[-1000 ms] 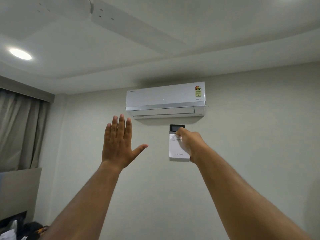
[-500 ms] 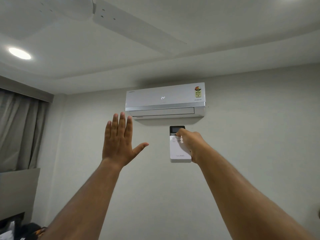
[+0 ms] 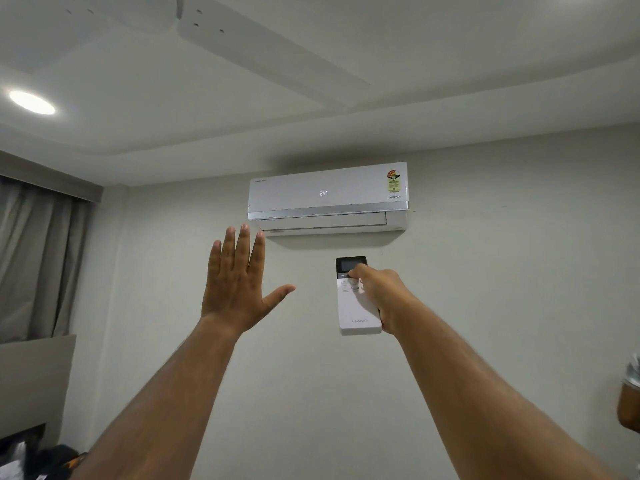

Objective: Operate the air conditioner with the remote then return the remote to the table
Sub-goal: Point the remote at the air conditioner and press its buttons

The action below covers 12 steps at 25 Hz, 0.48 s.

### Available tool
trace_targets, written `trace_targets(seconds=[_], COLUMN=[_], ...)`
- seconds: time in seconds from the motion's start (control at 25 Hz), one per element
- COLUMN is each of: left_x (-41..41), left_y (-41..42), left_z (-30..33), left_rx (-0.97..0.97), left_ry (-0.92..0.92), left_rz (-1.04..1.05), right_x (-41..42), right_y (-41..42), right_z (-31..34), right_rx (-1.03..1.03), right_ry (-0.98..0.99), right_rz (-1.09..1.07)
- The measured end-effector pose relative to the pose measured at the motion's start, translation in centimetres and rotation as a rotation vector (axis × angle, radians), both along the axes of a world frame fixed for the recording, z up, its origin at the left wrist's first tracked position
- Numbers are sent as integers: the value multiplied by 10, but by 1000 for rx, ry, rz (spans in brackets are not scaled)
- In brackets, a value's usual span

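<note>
A white air conditioner [image 3: 327, 199] hangs high on the wall, its front panel showing "24". Its flap looks closed. My right hand [image 3: 379, 292] is raised below it and grips a white remote [image 3: 353, 311] with a dark screen on top, pointed at the unit. My thumb rests on the buttons just under the screen. My left hand [image 3: 239, 282] is held up flat to the left of the remote, fingers together, thumb spread, holding nothing. The table is out of view.
A white ceiling fan blade [image 3: 263, 50] crosses overhead and a round ceiling light [image 3: 32, 102] glows at the left. Grey curtains [image 3: 38, 258] hang at the left wall. Another person's arm [image 3: 629, 403] shows at the right edge. Dark clutter [image 3: 41, 460] lies at the bottom left.
The air conditioner's display went from blank to showing "24". Both hands have stayed almost where they were; the thumb has shifted slightly up toward the remote's screen.
</note>
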<state>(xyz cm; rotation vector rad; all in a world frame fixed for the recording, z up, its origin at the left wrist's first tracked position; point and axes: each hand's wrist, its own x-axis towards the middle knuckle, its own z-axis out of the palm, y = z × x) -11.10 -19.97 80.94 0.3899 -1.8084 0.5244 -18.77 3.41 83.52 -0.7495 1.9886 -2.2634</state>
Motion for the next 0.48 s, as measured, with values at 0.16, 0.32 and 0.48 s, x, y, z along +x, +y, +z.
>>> trace_targets(seconds=[0.16,0.32,0.48], left_x=[0,0,2], left_y=[0,1,3], left_z=[0,0,-1], left_rx=[6,7,6], left_ry=[5,19,17], left_rz=[-20,-36,-26], right_x=[0,1,3], right_y=[0,-2,-4], right_z=[-3,-5,-10], right_rx=[-2,-20,-30], right_ry=[-1,2,-11], right_rz=[8,0,16])
